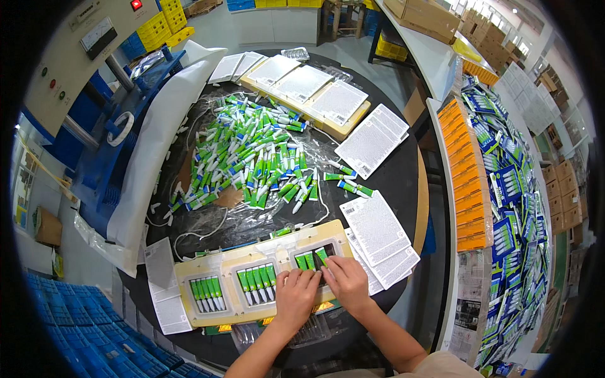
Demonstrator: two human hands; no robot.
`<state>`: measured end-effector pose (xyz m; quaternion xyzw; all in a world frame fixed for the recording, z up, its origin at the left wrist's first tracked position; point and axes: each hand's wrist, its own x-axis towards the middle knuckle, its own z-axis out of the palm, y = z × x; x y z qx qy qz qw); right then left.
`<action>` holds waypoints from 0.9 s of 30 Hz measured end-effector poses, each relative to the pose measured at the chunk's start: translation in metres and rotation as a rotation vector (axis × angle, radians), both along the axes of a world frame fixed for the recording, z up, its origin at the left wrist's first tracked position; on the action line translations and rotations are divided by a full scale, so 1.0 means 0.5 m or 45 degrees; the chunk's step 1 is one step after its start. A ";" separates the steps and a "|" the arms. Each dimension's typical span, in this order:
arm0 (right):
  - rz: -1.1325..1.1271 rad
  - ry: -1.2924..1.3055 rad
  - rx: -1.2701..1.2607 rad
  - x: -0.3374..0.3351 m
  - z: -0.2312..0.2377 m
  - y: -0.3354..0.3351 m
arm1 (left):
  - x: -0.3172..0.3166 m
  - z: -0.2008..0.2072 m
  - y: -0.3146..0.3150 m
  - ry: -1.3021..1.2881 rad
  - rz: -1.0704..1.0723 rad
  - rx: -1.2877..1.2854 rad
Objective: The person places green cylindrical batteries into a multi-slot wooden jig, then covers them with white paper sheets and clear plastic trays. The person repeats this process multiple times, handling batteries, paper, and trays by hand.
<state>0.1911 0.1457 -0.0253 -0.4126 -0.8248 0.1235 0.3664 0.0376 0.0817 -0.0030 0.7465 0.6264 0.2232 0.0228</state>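
A long cream fixture (233, 257) lies near me on the round black table, with three recesses lined with clear plastic blisters. Green-and-white tubes (207, 294) fill the left recess side by side, and more tubes (256, 283) fill the middle one. At the right recess, my right hand (348, 283) pinches a green tube (321, 255) by its lower part. My left hand (297, 297) rests beside it, fingers curled together over the lower ends of the tubes (305, 261) there; whatever its fingertips hold is hidden.
Behind the fixture lies a heap of tubes (252, 151). Printed backing cards (378, 230) lie right and left, and others sit on a second fixture (343, 129). A press machine (94, 126) stands left, blue crates (69, 315) below it. Packaged tubes (510, 208) pile up at right.
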 end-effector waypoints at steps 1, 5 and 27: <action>0.015 -0.080 0.030 -0.001 0.002 -0.002 | -0.001 -0.002 -0.001 -0.020 0.005 0.004; -0.026 -0.248 0.086 -0.002 0.014 -0.010 | -0.010 -0.010 -0.006 -0.081 0.039 0.031; 0.008 -0.161 -0.133 -0.029 0.038 -0.022 | -0.033 -0.025 -0.034 0.144 0.032 0.176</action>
